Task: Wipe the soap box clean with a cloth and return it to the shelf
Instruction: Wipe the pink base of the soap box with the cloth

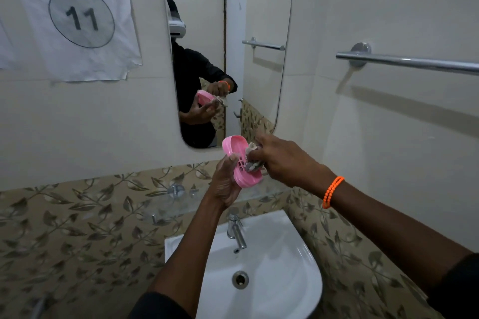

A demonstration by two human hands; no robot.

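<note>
We've got the pink soap box [239, 160] up in the air over the white sink [298, 261], just below the mirror [256, 33]. Our left hand [226, 181] curls round its lower edge, while our right hand [282, 160] pinches a bunched cloth [252, 160] against its slotted inside.

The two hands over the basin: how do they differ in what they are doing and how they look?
The left hand grips the pink plastic soap box from below, tilted on edge, while the right hand pinches a crumpled grey cloth pressed against the box's slotted inside. The right wrist wears an orange beaded band; the left wrist is bare. Both hands are raised above the white ceramic basin, in front of the mirror.
</note>
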